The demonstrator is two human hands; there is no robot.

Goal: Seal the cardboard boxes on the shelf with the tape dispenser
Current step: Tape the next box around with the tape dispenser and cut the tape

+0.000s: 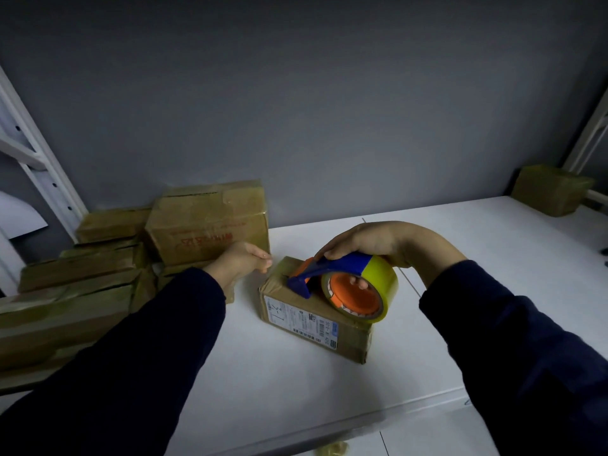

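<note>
A small cardboard box (296,312) with a white shipping label on its front lies in the middle of the white shelf (460,258). My right hand (378,241) grips a blue and orange tape dispenser (329,269) holding a yellow roll of tape, and its blue front end rests on the box's top. One fingertip shows inside the orange core. My left hand (243,260) sits at the box's far left corner with its fingers curled; whether it touches the box is unclear.
Several taped cardboard boxes (207,222) are stacked at the left against the grey wall. Another box (552,189) sits at the far right by a white shelf post. A crumpled bit of tape (332,449) lies below the shelf's front edge.
</note>
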